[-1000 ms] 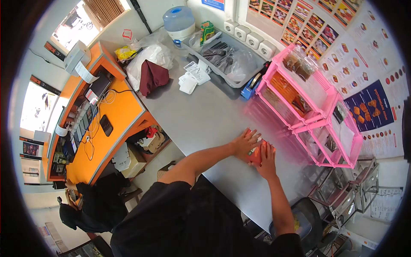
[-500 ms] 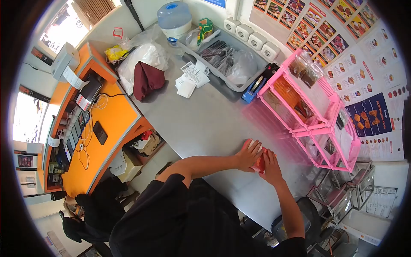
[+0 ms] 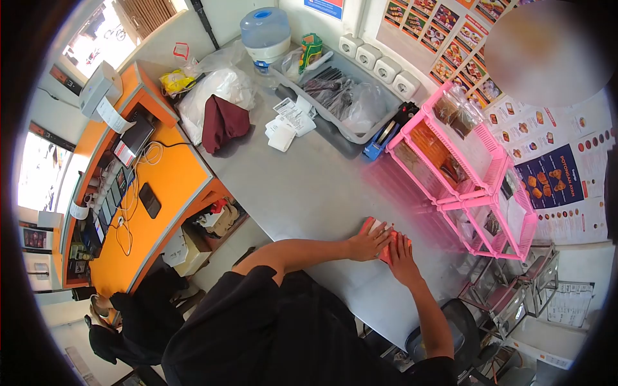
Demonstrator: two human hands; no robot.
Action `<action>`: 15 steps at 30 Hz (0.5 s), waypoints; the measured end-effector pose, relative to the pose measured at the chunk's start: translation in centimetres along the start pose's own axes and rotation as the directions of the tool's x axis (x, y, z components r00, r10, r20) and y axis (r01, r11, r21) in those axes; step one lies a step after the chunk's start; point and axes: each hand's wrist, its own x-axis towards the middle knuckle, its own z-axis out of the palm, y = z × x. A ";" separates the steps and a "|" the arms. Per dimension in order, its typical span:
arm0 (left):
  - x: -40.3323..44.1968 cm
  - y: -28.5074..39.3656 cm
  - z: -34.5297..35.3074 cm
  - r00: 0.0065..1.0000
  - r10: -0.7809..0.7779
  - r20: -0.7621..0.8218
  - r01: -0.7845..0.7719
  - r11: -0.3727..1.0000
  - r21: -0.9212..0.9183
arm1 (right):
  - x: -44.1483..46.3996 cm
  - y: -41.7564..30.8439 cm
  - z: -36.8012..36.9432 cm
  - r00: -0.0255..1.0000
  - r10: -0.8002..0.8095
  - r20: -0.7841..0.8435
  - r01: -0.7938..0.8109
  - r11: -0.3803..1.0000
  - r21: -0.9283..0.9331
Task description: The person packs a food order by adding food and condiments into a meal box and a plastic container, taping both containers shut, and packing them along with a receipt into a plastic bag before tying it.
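In the head view, clock hours are counted from the middle of the frame. The clearest writing is at 3 o'clock, on the wall: a dark blue poster reads "POTONGAN AYAM" beside pictures of orange-brown pieces; the small line over those words is too small to make out. Between 1 and 2 o'clock hangs a menu sheet of food photos under captions too fine to read. At 12 o'clock, the white lettering on a blue notice is likewise illegible, as is the print on the loose receipts lying toward 11:30 on the grey bench.

The red item lies on this bench at 4 o'clock, under both hands. The left hand has its grip unclenched, fingers extended and laid over the item from the left. The right hand touches it from the other side, its grip also loose, with fingers straight and close together. The hands are just beside each other.

Near them, toward 3 o'clock, stands a pink rack; at 2 o'clock is a blue tape dispenser.
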 end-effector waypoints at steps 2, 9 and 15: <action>-0.5 -0.6 0.2 0.996 0.079 -0.031 -0.079 0.997 0.017 | 0.2 0.3 0.6 1.000 -0.001 -0.029 0.001 1.000 0.012; -2.0 -3.5 2.1 0.935 0.352 -0.040 -0.353 0.935 -0.030 | 0.0 -0.3 0.4 0.999 0.017 -0.028 -0.017 0.999 0.030; -3.3 -4.9 -2.5 0.933 0.357 0.052 -0.329 0.900 -0.287 | -0.9 -0.7 -0.7 0.999 0.006 -0.046 -0.001 0.995 0.105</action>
